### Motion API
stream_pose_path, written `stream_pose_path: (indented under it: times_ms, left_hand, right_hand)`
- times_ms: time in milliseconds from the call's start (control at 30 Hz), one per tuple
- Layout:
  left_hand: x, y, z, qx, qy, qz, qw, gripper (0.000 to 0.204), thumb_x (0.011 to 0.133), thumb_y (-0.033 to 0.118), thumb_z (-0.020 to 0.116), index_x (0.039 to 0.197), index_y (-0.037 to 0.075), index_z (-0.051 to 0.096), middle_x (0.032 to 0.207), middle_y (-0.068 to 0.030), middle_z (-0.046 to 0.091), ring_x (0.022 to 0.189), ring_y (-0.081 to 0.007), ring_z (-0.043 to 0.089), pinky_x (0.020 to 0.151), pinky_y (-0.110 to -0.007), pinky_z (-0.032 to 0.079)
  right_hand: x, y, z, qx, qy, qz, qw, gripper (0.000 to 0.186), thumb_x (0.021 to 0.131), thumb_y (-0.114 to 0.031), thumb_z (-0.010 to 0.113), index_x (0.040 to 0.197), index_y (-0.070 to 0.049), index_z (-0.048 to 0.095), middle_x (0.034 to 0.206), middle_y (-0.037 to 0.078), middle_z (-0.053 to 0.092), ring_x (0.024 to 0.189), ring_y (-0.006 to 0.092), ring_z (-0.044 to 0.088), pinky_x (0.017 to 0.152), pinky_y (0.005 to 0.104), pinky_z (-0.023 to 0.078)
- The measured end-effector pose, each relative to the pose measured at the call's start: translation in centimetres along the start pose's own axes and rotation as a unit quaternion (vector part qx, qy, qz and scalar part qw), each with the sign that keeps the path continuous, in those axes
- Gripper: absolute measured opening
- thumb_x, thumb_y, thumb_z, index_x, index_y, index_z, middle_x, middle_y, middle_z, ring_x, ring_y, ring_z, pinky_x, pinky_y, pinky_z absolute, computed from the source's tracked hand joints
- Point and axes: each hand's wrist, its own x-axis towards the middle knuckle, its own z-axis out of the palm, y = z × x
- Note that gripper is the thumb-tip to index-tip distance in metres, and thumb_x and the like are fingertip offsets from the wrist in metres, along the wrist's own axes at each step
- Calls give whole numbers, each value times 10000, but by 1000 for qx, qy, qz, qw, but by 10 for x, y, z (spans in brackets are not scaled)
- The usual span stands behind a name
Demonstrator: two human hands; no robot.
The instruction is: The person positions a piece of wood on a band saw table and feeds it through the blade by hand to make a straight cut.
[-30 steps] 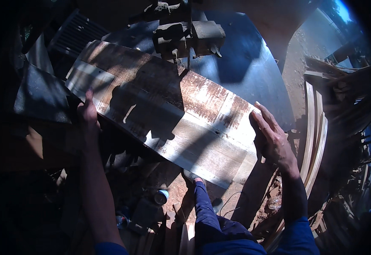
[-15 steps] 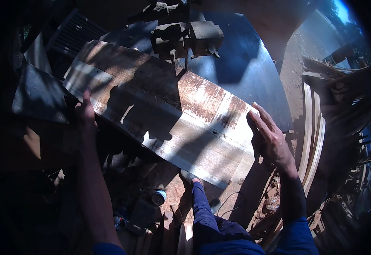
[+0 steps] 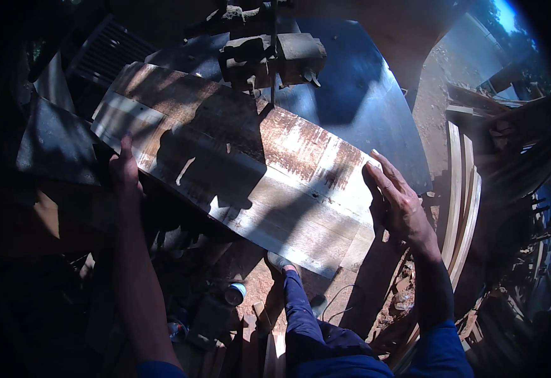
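A wide board (image 3: pixel 307 201) joined from several wooden strips, worn brown and pale, lies aslant before me with a curved far edge. That edge meets a thin upright blade (image 3: pixel 273 82), which looks like a bandsaw's, below a dark blocky guide (image 3: pixel 275 58). On the near left edge, my left hand (image 3: pixel 126 171) is closed with its thumb on top; its other fingers are mostly hidden under the board. My right hand (image 3: pixel 408 205) holds the board's right end, fingertips at the far right corner and the palm side against the end. Its thumb is hidden.
Under and behind the board spreads a dark metal table (image 3: pixel 364 82). Curved wooden strips (image 3: pixel 458 201) stand at the right beside piled timber. A slatted dark panel (image 3: pixel 108 50) is at the back left. A small blue-rimmed can (image 3: pixel 235 293) and wood offcuts (image 3: pixel 260 327) lie near my foot.
The board and the saw parts appear very slightly further left in the picture. Both hands keep their hold on the board.
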Motion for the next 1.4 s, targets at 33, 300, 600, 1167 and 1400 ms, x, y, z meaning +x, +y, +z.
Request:
stream_pose_path:
  times_ms: [33, 300, 600, 1167, 1400]
  left_hand:
    - [0, 0, 0, 0, 0, 0, 1000, 1016, 820, 654, 654, 1289, -227, 464, 1236, -274, 578, 1154, -280, 544, 1003, -402, 421]
    - [6, -6, -2, -34, -18, -30, 999, 996, 821, 616, 699, 1353, -185, 440, 1348, -254, 532, 1247, -284, 513, 1062, -384, 381]
    - [5, -10, 1, -33, -5, 22, 999, 1000, 819, 631, 678, 1282, -227, 457, 1254, -287, 565, 1162, -285, 545, 1009, -393, 420]
    - [0, -11, 5, -1, 1, 12, 1000, 1016, 802, 729, 627, 1230, -188, 536, 1217, -280, 599, 1098, -316, 578, 964, -428, 438]
    - [-5, -12, -29, 91, -57, 45, 993, 891, 851, 703, 591, 1199, -117, 608, 1126, -245, 664, 1072, -313, 624, 920, -397, 463]
  right_hand:
    - [-1, 2, 1, 4, 3, -2, 1000, 791, 709, 116, 705, 1435, -117, 493, 1523, 189, 397, 1354, 340, 479, 1089, 387, 448]
    - [-1, 1, 1, -5, 5, -3, 1000, 782, 709, 86, 731, 1427, -111, 493, 1511, 197, 409, 1348, 343, 484, 1078, 385, 460]
    - [0, 4, 0, -18, 4, -12, 1000, 774, 713, 64, 733, 1428, -109, 492, 1500, 209, 420, 1344, 346, 486, 1074, 385, 458]
    - [0, 5, -3, -44, 7, -33, 998, 706, 741, 33, 720, 1406, -51, 497, 1436, 256, 472, 1315, 394, 498, 1080, 447, 431]
    - [-4, -11, -10, -107, -15, -51, 993, 562, 800, -41, 663, 1350, -59, 543, 1425, 227, 488, 1323, 352, 493, 1124, 495, 354]
